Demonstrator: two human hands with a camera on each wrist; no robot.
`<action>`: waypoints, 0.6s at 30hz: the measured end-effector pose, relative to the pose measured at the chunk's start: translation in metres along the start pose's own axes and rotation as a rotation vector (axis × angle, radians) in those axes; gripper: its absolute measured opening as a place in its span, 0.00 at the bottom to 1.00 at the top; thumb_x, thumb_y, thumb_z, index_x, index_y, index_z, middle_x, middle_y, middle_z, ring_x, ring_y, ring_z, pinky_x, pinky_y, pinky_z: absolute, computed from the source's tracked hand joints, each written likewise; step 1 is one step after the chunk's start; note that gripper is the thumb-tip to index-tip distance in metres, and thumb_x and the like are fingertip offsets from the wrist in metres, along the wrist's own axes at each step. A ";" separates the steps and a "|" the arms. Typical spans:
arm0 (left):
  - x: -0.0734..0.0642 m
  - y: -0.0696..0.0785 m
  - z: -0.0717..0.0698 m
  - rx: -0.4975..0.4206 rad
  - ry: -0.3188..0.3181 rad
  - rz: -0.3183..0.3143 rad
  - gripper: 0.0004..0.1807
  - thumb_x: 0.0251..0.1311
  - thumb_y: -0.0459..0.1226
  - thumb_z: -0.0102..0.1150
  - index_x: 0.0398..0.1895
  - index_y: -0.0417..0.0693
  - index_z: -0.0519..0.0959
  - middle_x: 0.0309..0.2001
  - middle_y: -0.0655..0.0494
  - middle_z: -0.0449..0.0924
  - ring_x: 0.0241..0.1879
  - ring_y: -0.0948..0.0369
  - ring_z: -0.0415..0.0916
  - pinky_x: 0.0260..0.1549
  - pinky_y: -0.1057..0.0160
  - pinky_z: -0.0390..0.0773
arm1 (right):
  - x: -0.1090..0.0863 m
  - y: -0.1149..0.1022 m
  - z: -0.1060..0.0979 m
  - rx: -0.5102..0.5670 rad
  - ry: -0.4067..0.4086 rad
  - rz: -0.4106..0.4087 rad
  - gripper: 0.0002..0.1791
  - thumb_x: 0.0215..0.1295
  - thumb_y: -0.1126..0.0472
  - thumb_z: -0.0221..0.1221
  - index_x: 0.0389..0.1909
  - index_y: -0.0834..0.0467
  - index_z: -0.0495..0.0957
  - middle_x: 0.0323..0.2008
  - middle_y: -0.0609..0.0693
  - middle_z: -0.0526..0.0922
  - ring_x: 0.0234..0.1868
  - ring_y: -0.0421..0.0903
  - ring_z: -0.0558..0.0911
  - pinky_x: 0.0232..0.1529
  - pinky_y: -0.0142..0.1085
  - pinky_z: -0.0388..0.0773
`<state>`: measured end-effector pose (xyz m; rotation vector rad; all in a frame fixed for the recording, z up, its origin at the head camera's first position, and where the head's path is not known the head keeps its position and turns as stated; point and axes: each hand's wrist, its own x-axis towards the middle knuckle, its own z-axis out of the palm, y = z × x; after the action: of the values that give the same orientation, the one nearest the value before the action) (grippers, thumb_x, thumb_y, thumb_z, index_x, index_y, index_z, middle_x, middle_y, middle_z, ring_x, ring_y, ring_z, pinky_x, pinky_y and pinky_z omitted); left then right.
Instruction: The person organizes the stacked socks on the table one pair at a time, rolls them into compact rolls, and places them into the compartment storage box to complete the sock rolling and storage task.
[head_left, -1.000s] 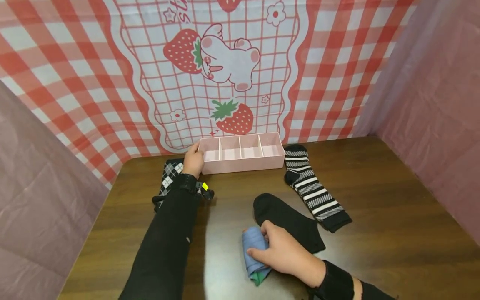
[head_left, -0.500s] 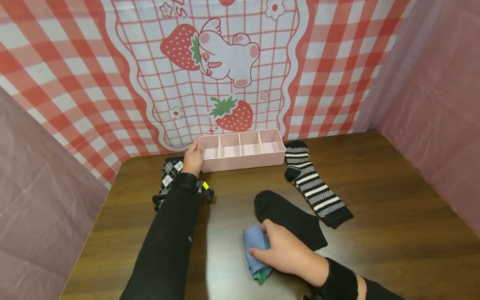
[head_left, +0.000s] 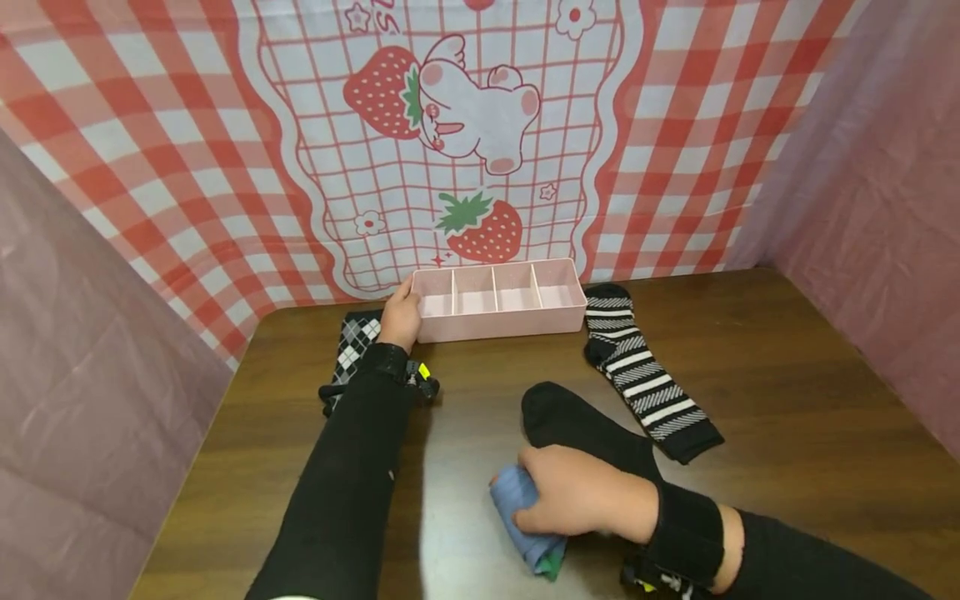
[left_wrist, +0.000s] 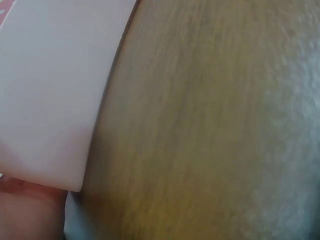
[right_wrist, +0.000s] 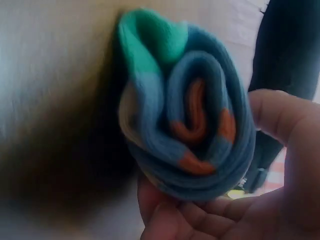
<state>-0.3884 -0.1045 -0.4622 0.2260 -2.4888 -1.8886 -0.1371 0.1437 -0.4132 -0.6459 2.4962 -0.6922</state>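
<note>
My right hand (head_left: 583, 493) grips a rolled-up blue sock (head_left: 517, 503), thumb on one side and fingers on the other. In the right wrist view the end of the rolled sock (right_wrist: 200, 120) faces the camera, a spiral of blue with green and orange patches. Whether it touches the table, I cannot tell. My left hand (head_left: 401, 317) holds the left end of a pink box (head_left: 501, 323) at the back of the table. Thin dividers split the box into several compartments. The left wrist view shows the pink box's side (left_wrist: 55, 90) and part of the hand below.
A flat black sock (head_left: 585, 425) lies just beyond my right hand, partly covered by it. Right of the box is a black-and-white striped sock (head_left: 645, 375). An argyle sock (head_left: 352, 350) lies partly under my left forearm. A checked cloth (head_left: 675, 133) hangs behind the wooden table (head_left: 787, 400).
My right hand has turned, and the lower end of the rolled sock has swung to the right. My left hand stays on the box. The head view has shifted slightly.
</note>
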 end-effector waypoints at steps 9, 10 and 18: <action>0.003 -0.003 0.000 -0.018 0.008 0.004 0.28 0.81 0.42 0.37 0.81 0.61 0.61 0.78 0.57 0.59 0.77 0.56 0.53 0.74 0.55 0.54 | 0.037 -0.014 -0.047 -0.088 -0.040 0.034 0.19 0.49 0.51 0.69 0.36 0.57 0.76 0.28 0.48 0.78 0.27 0.43 0.77 0.29 0.39 0.76; 0.003 -0.002 0.000 -0.018 0.010 0.005 0.28 0.81 0.42 0.37 0.81 0.61 0.61 0.78 0.57 0.60 0.77 0.56 0.53 0.74 0.55 0.54 | 0.043 -0.015 -0.054 -0.107 -0.025 0.039 0.19 0.49 0.50 0.69 0.37 0.57 0.76 0.29 0.48 0.78 0.29 0.44 0.77 0.30 0.39 0.76; 0.002 -0.001 -0.003 0.015 0.020 0.016 0.28 0.80 0.43 0.37 0.81 0.60 0.61 0.78 0.54 0.61 0.76 0.55 0.56 0.73 0.55 0.55 | 0.095 -0.020 -0.126 -0.146 0.131 0.063 0.21 0.56 0.51 0.66 0.41 0.62 0.75 0.31 0.53 0.77 0.31 0.48 0.77 0.32 0.40 0.76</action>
<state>-0.3896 -0.1081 -0.4624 0.2237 -2.4852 -1.8536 -0.2734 0.1208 -0.3345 -0.5872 2.6953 -0.5493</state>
